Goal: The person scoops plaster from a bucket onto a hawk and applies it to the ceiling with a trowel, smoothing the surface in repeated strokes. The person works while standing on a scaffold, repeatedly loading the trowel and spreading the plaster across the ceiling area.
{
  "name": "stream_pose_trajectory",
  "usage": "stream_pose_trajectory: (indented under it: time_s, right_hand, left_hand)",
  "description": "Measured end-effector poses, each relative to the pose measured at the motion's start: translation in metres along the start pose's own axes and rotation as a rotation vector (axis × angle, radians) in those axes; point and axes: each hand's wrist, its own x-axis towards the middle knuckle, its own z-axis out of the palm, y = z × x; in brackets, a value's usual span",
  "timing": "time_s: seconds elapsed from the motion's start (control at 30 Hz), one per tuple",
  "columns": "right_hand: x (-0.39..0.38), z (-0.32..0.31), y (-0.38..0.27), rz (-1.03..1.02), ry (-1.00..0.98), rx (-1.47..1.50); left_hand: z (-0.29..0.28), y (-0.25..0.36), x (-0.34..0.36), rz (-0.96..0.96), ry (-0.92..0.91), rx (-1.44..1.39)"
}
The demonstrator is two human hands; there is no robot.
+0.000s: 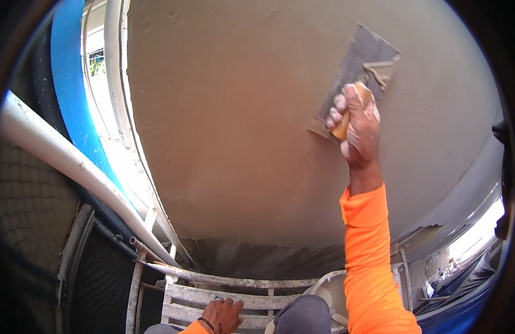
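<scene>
The right hand (359,125), in the head view, is wrapped around the yellow handle (341,131) of a trowel (364,53), whose grey blade lies over the upper right part of the coated wall (224,122); whether its whole face touches cannot be told. The left hand (221,315) is below the wall's foot, back upward and fingers bent over a slatted frame (257,301); whether it grips anything there is hidden. A pale bucket (331,290) sits below the wall, partly behind the orange sleeve (369,261). The step in hand looks like smoothing the coat: the wall is mostly even, with small marks near its top and middle. The next move seems to call for a shallow blade angle and steady pressure along the wall, so the trailing edge leaves no ridge.
</scene>
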Motion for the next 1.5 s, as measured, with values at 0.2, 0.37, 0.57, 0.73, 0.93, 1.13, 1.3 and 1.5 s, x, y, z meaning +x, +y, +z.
stream_pose_trajectory:
  time_s: [0.2, 0.37, 0.57, 0.73, 0.93, 1.13, 1.3, 1.5]
  right_hand:
    - [-0.015, 0.028, 0.010, 0.036, -0.183, -0.084]
    - [0.007, 0.055, 0.029, 0.073, -0.252, -0.171]
    - [0.005, -0.003, -0.024, -0.025, 0.200, -0.282]
    - [0.007, -0.005, -0.073, -0.332, -0.084, -0.816]
    - [0.066, 0.024, -0.097, -0.612, 0.052, -1.159]
    - [0.104, 0.063, -0.113, -0.456, 0.115, -1.319]
    - [0.094, 0.092, -0.092, -0.414, -0.125, -1.331]
    - [0.038, 0.072, -0.041, -0.387, -0.465, -1.579]
  left_hand:
    - [0.002, 0.003, 0.011, 0.000, -0.073, 0.025]
    - [0.008, 0.001, 0.012, 0.032, -0.011, 0.000]
    - [0.011, -0.009, 0.002, 0.028, 0.064, -0.024]
    - [0.013, -0.015, 0.013, 0.155, 0.035, -0.008]
    - [0.007, -0.017, 0.021, 0.244, -0.085, -0.005]
    - [0.007, -0.022, 0.017, 0.285, -0.119, 0.016]
    - [0.005, -0.021, 0.017, 0.300, -0.118, 0.021]
    - [-0.005, -0.025, 0.002, 0.298, -0.180, -0.057]
